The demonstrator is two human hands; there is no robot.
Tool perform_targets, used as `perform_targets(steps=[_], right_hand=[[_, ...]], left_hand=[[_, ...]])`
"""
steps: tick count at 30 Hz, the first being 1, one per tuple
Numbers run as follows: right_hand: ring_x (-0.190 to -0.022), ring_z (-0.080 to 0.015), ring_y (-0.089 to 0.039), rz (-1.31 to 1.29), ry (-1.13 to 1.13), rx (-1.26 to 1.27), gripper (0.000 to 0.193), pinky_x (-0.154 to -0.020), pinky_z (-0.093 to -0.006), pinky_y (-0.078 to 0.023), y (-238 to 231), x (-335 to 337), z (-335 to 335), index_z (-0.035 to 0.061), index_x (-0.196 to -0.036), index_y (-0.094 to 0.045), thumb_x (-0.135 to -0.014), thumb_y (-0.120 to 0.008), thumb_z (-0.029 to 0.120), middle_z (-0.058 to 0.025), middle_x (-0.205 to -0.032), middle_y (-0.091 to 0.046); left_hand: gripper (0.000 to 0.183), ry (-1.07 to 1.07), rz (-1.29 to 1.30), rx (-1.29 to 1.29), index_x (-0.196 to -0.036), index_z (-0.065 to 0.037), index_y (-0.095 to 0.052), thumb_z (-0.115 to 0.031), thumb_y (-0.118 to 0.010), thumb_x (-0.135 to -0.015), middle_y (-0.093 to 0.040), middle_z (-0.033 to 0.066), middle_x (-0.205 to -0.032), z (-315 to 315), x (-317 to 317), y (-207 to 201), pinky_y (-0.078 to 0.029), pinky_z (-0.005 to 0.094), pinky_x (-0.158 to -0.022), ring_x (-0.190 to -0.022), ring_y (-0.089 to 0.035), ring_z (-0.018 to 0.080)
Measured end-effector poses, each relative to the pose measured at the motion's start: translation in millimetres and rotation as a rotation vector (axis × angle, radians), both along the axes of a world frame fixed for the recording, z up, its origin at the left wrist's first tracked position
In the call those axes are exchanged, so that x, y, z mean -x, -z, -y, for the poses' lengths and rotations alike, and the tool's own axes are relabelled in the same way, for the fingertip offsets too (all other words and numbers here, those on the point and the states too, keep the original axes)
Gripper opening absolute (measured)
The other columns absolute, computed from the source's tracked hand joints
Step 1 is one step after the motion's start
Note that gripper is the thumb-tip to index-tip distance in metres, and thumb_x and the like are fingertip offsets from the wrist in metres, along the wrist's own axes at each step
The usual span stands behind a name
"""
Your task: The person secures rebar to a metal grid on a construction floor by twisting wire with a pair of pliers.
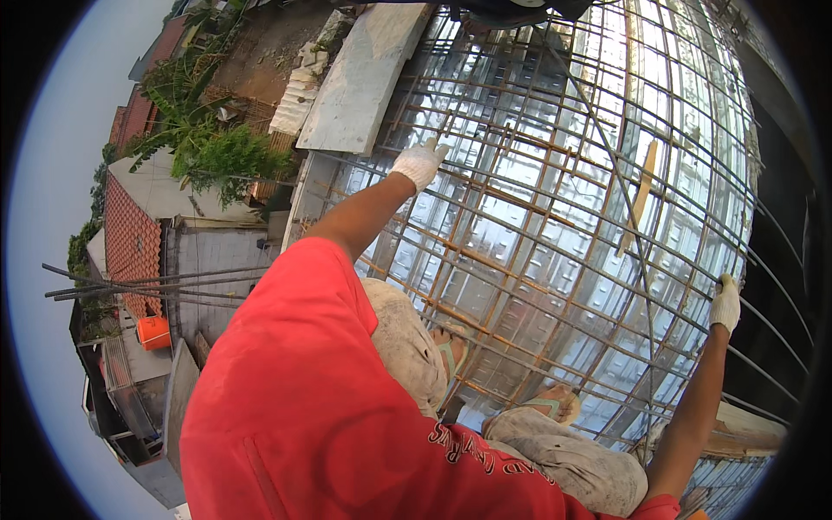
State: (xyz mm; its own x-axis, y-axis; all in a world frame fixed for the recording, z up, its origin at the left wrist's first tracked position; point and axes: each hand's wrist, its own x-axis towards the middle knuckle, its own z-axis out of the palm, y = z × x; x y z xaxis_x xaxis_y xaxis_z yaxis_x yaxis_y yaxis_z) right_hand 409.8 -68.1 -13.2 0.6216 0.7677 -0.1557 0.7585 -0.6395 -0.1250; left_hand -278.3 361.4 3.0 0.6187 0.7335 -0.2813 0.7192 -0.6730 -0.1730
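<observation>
— Rebar first, since it fills the view: a wide grid of rusty steel reinforcing bars (555, 217) lies tied in squares over shiny corrugated metal decking (520, 286), high above red-tiled roofs (130, 243) and green trees (204, 147).

— And the person stands on it?

— Crouches, rather. Both feet in green sandals (451, 351) rest on the bars (probably to spread weight across the crossings rather than the thin sheet). A grey concrete slab (360, 78) lies along the grid's far left edge, and a pale wooden strip (640, 195) lies across the bars to the right.

— The hands?

— Both wear white knitted gloves. The left hand (419, 162) is stretched forward and set down on a bar near the slab, fingers spread flat, gripping nothing that I can see; it looks like a brace. The right hand (725, 303) is out at the grid's right edge, its grip curled round a long bar there.

— Anything small?

— An orange bucket (153, 332) sits far below.
</observation>
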Motion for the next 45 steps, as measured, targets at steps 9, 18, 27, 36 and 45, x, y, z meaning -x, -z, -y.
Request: perform_targets(steps=[9, 18, 27, 36, 45], right_hand=[[-0.106, -0.0423, -0.069, 0.042, -0.147, 0.007, 0.02, -0.088, -0.0552, -0.054, -8, 54, -32, 0.0121, -0.117, -0.07, -0.103, -0.061, 0.023, -0.0182, -0.11, -0.073], [-0.117, -0.0395, -0.069, -0.048, 0.167, -0.263, 0.034, -0.103, -0.0511, -0.055, -20, 63, -23, 0.0166, -0.132, -0.069, -0.101, -0.066, 0.032, -0.016, -0.138, -0.065], [-0.087, -0.0244, -0.079, -0.525, 1.123, -0.66, 0.045, -0.074, -0.0418, -0.063, 26, -21, 33, 0.0014, -0.121, -0.074, -0.1, -0.067, 0.041, -0.0177, -0.112, -0.077], [-0.062, -0.0134, -0.07, -0.663, 1.239, -0.749, 0.027, -0.045, -0.0247, -0.052, 56, -76, 19, 0.0041, -0.099, -0.072, -0.103, -0.073, 0.031, -0.0053, -0.081, -0.073], [-0.064, -0.0145, -0.07, -0.855, 1.138, -0.849, 0.031, -0.048, -0.0267, -0.054, 43, -54, -1, 0.0055, -0.101, -0.075, -0.1, -0.073, 0.036, -0.0057, -0.087, -0.075]], left_hand=[[0.053, -0.163, -0.067, -0.12, -0.151, -0.007, -0.048, -0.004, -0.051, -0.098, -0.065, 0.0223, -0.132, -63, 20, -1, -0.06, 0.0525, -0.093, -0.11, -0.071, 0.0433], [0.033, -0.234, -0.22, -0.019, -0.135, -0.001, -0.057, -0.008, -0.042, -0.106, -0.068, 0.0305, -0.128, -80, 77, 66, -0.057, 0.0552, -0.095, -0.115, -0.07, 0.0467], [0.039, -0.186, -0.217, 0.051, -0.138, -0.003, -0.058, -0.009, -0.058, -0.099, -0.067, 0.0273, -0.129, -60, 48, 29, -0.057, 0.0565, -0.094, -0.11, -0.071, 0.0468], [0.026, -0.104, -0.252, 0.051, -0.114, 0.0, -0.069, -0.022, -0.067, -0.1, -0.075, 0.0253, -0.112, -47, -14, 3, -0.058, 0.0553, -0.092, -0.106, -0.072, 0.0447], [0.026, -0.152, -0.251, 0.011, -0.113, 0.001, -0.074, -0.009, -0.056, -0.097, -0.074, 0.0274, -0.114, -93, -1, 26, -0.057, 0.0542, -0.096, -0.109, -0.072, 0.0451]])
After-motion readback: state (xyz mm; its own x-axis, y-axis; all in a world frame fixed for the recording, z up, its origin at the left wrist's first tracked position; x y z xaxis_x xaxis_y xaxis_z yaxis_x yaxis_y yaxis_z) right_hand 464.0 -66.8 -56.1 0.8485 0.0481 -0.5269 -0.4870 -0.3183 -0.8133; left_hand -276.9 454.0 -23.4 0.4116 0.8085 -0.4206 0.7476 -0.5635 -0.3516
